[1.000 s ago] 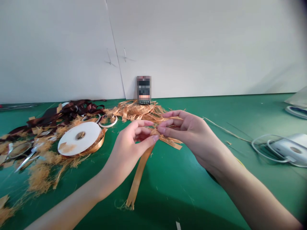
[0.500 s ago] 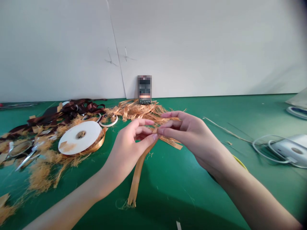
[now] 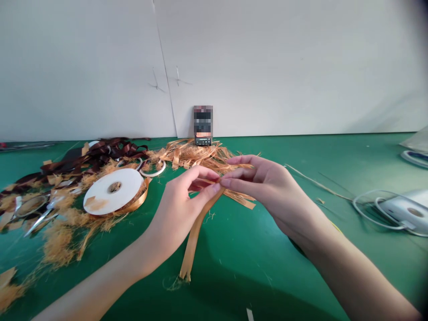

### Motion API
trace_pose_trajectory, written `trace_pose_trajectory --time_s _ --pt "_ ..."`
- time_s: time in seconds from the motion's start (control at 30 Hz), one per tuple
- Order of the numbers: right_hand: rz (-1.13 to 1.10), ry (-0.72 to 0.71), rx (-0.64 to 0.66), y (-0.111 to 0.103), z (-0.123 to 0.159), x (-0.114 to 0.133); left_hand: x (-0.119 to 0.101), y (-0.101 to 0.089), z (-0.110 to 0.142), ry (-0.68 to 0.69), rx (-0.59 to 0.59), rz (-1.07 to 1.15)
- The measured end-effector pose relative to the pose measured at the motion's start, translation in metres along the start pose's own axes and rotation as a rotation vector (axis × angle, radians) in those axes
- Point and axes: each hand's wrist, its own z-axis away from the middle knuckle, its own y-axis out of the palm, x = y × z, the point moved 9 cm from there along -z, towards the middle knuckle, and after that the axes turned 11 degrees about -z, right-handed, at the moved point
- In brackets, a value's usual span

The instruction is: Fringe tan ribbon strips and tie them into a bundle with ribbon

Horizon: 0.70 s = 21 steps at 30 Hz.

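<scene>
A tan ribbon (image 3: 195, 238) is pinched between my two hands at its upper end, and its frayed lower end hangs down toward the green table. My left hand (image 3: 192, 191) grips it with thumb and fingertips. My right hand (image 3: 256, 180) pinches the same spot from the other side, thumb against the ribbon. The two sets of fingertips nearly meet, so the exact fold there is hidden. Behind the hands lies a heap of tan ribbon strips (image 3: 190, 154) with frayed ends.
A white ribbon spool (image 3: 112, 189), scissors (image 3: 38, 220), brown ribbon (image 3: 110, 149) and tan fluff (image 3: 60, 245) lie left. A phone (image 3: 203, 125) leans on the white wall. At right sits a white device (image 3: 406, 207) with a cable (image 3: 364, 218) on the green table (image 3: 240, 263).
Both hands keep their pinch on the ribbon; the left fingers have shifted slightly at its upper end. The whole view has moved a little.
</scene>
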Motion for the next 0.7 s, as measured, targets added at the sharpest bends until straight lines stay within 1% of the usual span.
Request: trace_pose_trajectory --time_s 0.1,0.17,0.23,0.3,0.4,0.5,0.6,0.63,0.7 --pt "-0.023 0.012 0.014 0.0 0.002 0.002 -0.01 -0.007 0.002 0.092 -0.061 -0.059" --pt "-0.043 0.024 0.03 0.001 0.003 0.003 -0.017 -0.014 0.004 0.151 -0.128 -0.047" --pt "-0.067 0.04 0.044 0.002 0.004 0.003 -0.019 -0.017 0.007 0.166 -0.164 -0.005" --pt "-0.096 0.051 0.055 0.003 0.005 0.002 -0.016 -0.017 0.007 0.126 -0.15 0.068" --pt "-0.124 0.056 0.068 0.005 0.005 0.0 -0.005 -0.014 0.006 0.024 -0.12 0.194" --pt "-0.126 0.055 0.067 0.004 0.004 -0.002 0.006 -0.013 0.004 -0.064 -0.115 0.259" --pt "-0.122 0.05 0.051 0.003 0.003 -0.002 0.007 -0.016 0.003 -0.073 -0.141 0.274" --pt "-0.126 0.048 0.05 0.002 0.003 -0.002 0.005 -0.016 0.002 -0.063 -0.134 0.27" --pt "-0.134 0.051 0.051 0.003 0.003 -0.002 0.002 -0.012 0.001 -0.05 -0.082 0.255"
